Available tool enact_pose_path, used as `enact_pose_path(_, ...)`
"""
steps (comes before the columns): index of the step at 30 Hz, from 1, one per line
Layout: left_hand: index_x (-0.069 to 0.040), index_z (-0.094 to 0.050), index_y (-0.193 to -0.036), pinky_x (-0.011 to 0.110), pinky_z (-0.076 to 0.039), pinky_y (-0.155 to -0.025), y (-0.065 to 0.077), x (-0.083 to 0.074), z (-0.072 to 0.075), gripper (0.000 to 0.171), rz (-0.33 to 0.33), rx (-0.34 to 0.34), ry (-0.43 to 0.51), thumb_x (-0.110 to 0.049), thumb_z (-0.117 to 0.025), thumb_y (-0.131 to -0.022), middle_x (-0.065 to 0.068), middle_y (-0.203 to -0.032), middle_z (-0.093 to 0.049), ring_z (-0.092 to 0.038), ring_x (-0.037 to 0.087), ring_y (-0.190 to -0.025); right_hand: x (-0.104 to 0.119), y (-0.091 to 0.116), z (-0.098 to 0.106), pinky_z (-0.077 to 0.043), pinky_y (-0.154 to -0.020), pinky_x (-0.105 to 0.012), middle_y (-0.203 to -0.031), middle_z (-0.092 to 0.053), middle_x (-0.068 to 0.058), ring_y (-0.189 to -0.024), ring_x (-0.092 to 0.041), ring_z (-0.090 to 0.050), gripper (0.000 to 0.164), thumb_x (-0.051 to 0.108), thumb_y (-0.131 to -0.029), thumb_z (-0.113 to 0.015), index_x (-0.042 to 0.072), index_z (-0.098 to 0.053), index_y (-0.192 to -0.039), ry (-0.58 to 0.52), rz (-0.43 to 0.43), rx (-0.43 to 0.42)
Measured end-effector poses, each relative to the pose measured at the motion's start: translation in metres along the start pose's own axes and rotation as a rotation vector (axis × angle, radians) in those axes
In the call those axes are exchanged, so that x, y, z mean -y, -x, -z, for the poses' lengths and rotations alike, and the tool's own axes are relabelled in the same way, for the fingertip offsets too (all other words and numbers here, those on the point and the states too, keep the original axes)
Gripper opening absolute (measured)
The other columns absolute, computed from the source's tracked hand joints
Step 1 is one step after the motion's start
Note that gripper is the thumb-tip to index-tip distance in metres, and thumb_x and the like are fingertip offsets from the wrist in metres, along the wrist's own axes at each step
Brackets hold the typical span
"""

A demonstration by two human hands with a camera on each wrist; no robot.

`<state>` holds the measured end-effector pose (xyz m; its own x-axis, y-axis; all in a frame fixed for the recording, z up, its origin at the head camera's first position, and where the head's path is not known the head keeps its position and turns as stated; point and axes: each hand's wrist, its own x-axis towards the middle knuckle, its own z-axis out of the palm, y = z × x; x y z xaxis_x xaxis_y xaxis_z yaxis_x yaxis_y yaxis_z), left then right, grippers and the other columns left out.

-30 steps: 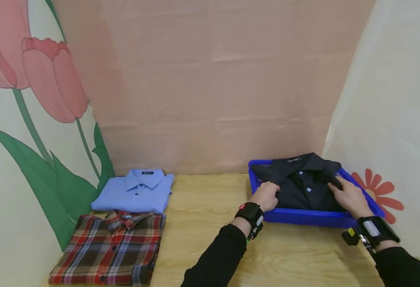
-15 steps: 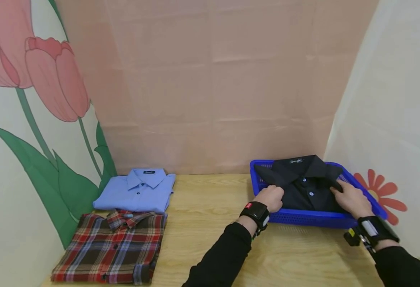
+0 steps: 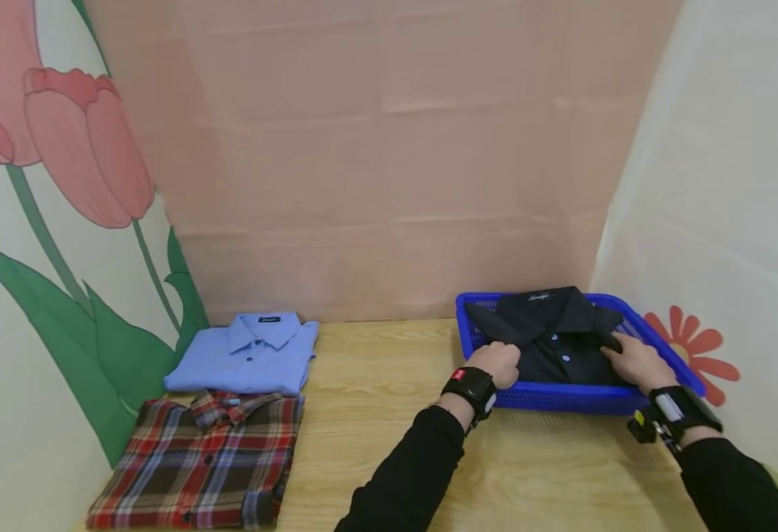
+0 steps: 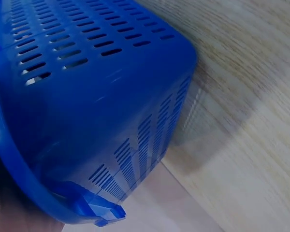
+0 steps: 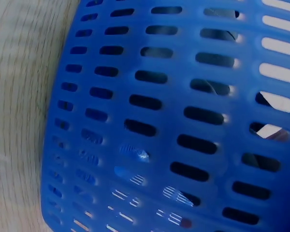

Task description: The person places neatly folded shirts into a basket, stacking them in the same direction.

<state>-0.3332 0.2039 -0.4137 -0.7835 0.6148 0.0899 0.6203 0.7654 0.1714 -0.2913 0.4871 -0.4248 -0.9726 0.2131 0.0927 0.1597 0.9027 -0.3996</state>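
A folded black collared shirt (image 3: 551, 325) lies in a blue plastic basket (image 3: 568, 400), its collar toward the back wall. My left hand (image 3: 497, 362) grips the shirt's left side, fingers curled over the cloth at the basket's near left corner. On the opposite side my right hand (image 3: 637, 362) pinches the shirt's right edge between thumb and fingers. In the left wrist view the slotted basket wall (image 4: 101, 96) fills much of the picture, with a blurred bit of my left hand (image 4: 14, 208) past its rim. Only the basket's side (image 5: 150, 116) shows in the right wrist view; the right hand is hidden there.
A folded light blue shirt (image 3: 245, 362) lies at the back left of the wooden table (image 3: 375, 443). In front of it is a folded red and brown plaid shirt (image 3: 196, 465). A pinkish-brown wall covering (image 3: 389, 162) rises behind the table; a white wall (image 3: 728, 199) borders the basket's right.
Both hands stay on the black shirt in the basket. The left hand's fingers have curled in more, and the collar sits slightly lower. The head view has shifted slightly.
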Motion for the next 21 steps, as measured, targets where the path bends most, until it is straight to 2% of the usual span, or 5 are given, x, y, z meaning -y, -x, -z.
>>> enact_pose_path(7,-0.022,-0.071,-0.090,0.026,-0.048,-0.068,0.010,0.000,0.008,0.008,0.005,-0.027,0.032,-0.020,-0.064,-0.090,-0.008,-0.102,-0.070,-0.063,0.009,-0.081,-0.002,-0.003,-0.001,-0.039,-0.084,-0.071,-0.131,-0.040,-0.045,-0.110,-0.060,-0.044,0.059,0.028,-0.099,-0.053,-0.012,-0.034,-0.139,0.049,-0.017,0.051)
enact_pose_path(11,-0.024,-0.074,-0.092,0.026,-0.051,-0.070,0.009,0.000,0.005,0.009,0.011,-0.059,-0.002,-0.023,-0.065,-0.089,-0.006,-0.103,-0.071,-0.065,0.010,-0.084,-0.003,-0.003,-0.001,-0.037,-0.086,-0.075,-0.134,-0.036,-0.046,-0.116,-0.064,-0.039,0.065,0.027,-0.096,-0.057,-0.012,-0.031,-0.141,0.082,-0.048,0.055)
enact_pose_path(15,-0.031,-0.075,-0.098,0.032,-0.047,-0.088,0.005,0.000,0.000,0.017,0.058,-0.097,-0.116,-0.033,-0.060,-0.092,-0.004,-0.111,-0.068,-0.060,0.015,-0.101,-0.003,-0.004,0.002,-0.039,-0.083,-0.075,-0.134,-0.036,-0.046,-0.115,-0.065,-0.040,0.072,0.027,-0.091,-0.064,-0.011,-0.029,-0.141,0.108,-0.074,0.040)
enact_pose_path(18,-0.036,-0.074,-0.104,0.043,-0.035,-0.104,0.004,0.000,-0.002,0.024,0.121,-0.101,-0.176,-0.043,-0.054,-0.094,-0.005,-0.122,-0.065,-0.048,0.020,-0.122,-0.005,-0.003,0.005,-0.041,-0.078,-0.074,-0.130,-0.039,-0.047,-0.111,-0.064,-0.043,0.072,0.025,-0.088,-0.066,-0.010,-0.031,-0.139,0.117,-0.059,0.018)
enact_pose_path(21,-0.038,-0.072,-0.112,0.051,-0.023,-0.114,0.007,-0.001,0.000,0.032,0.180,-0.072,-0.170,-0.050,-0.048,-0.096,-0.004,-0.135,-0.058,-0.034,0.023,-0.139,-0.010,-0.002,0.005,-0.041,-0.074,-0.073,-0.127,-0.040,-0.047,-0.107,-0.064,-0.045,0.068,0.022,-0.087,-0.065,-0.010,-0.031,-0.137,0.123,-0.039,-0.008)
